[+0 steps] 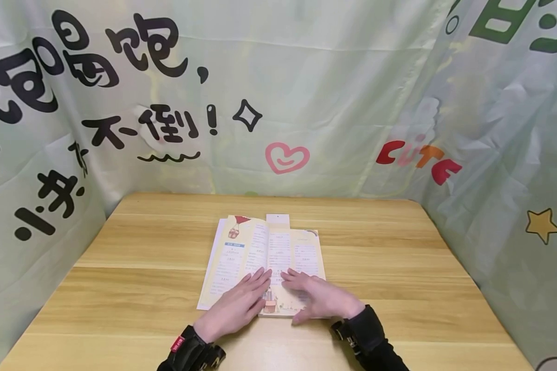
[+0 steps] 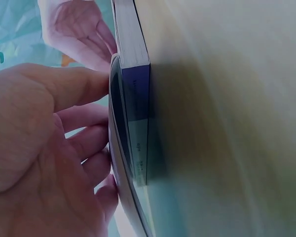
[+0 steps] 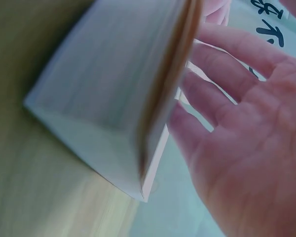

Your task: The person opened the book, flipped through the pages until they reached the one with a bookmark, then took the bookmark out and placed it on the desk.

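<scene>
An open book (image 1: 232,263) with cream pages and small illustrations lies on the wooden table. My left hand (image 1: 239,304) rests on the lower left page near the fold, its fingers extended. Across the lower right page lies my right hand (image 1: 317,294), fingers spread on the paper and thumb by the bottom edge. In the left wrist view the book's spine (image 2: 138,108) shows dark blue and pale green, and the left fingertips press the raised left pages. The thick page block (image 3: 108,74) appears in the right wrist view, with the right fingertips against its top.
A white card-like strip (image 1: 277,221) sticks out past the book's top edge. The wooden table (image 1: 376,247) extends around the book. Printed fabric curtains (image 1: 334,93) hang behind the table and on both sides. Black straps (image 1: 192,350) are on both wrists.
</scene>
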The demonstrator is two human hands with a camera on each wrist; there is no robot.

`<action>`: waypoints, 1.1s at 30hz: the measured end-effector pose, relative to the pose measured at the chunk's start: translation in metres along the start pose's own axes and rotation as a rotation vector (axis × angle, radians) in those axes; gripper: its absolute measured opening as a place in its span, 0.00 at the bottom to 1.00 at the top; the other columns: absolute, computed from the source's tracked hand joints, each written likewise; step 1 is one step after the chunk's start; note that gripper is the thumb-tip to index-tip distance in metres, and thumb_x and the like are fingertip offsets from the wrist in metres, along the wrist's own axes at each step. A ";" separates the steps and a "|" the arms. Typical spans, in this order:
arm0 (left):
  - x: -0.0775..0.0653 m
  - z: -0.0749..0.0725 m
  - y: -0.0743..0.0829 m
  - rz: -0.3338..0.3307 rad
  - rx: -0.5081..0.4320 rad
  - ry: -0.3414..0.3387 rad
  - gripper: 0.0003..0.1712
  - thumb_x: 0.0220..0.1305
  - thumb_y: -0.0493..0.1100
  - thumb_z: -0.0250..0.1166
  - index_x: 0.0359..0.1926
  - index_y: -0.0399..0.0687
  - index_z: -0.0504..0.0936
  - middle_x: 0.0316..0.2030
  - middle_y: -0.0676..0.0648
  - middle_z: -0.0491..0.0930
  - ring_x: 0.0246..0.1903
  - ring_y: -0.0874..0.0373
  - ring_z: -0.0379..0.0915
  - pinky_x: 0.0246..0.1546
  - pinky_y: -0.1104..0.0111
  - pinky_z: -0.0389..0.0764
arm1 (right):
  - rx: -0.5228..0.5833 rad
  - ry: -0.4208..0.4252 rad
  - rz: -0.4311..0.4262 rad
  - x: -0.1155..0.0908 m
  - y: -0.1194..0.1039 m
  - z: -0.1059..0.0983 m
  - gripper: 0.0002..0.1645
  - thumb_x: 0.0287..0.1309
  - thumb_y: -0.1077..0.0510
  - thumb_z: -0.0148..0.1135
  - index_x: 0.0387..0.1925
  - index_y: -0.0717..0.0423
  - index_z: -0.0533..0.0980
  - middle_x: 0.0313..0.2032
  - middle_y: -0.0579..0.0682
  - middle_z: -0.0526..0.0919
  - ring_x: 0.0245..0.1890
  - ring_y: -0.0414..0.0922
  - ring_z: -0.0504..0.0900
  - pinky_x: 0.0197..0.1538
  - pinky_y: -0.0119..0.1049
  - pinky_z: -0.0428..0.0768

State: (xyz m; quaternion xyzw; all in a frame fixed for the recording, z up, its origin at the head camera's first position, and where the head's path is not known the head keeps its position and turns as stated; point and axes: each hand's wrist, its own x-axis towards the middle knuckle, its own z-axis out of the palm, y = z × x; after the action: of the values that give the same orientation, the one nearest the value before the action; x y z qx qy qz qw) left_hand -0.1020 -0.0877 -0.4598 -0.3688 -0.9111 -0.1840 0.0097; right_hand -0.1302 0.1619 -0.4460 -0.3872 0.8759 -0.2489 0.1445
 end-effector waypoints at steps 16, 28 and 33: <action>-0.003 -0.002 0.014 -0.116 -0.037 0.008 0.40 0.64 0.58 0.59 0.65 0.31 0.68 0.70 0.39 0.59 0.68 0.44 0.51 0.61 0.48 0.69 | -0.100 0.009 -0.051 0.001 -0.007 0.000 0.41 0.45 0.48 0.72 0.60 0.60 0.73 0.67 0.57 0.65 0.69 0.53 0.58 0.69 0.57 0.59; -0.004 0.000 0.014 -0.134 -0.039 0.010 0.41 0.61 0.58 0.62 0.65 0.33 0.68 0.70 0.40 0.59 0.68 0.44 0.51 0.53 0.44 0.75 | -0.109 0.029 -0.080 0.002 -0.007 0.001 0.37 0.45 0.48 0.73 0.57 0.59 0.76 0.66 0.56 0.68 0.68 0.53 0.59 0.69 0.57 0.59; -0.004 0.000 0.014 -0.132 -0.028 0.004 0.41 0.61 0.58 0.61 0.65 0.33 0.68 0.70 0.40 0.59 0.68 0.44 0.52 0.53 0.44 0.75 | -0.101 0.025 -0.080 0.001 -0.006 0.000 0.35 0.47 0.47 0.72 0.57 0.58 0.77 0.65 0.55 0.69 0.68 0.53 0.60 0.69 0.56 0.59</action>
State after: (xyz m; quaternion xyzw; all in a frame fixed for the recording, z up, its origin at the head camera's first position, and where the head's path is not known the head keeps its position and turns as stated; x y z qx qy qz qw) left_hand -0.0900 -0.0810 -0.4554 -0.3076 -0.9308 -0.1974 -0.0060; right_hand -0.1273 0.1572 -0.4430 -0.4254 0.8729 -0.2149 0.1039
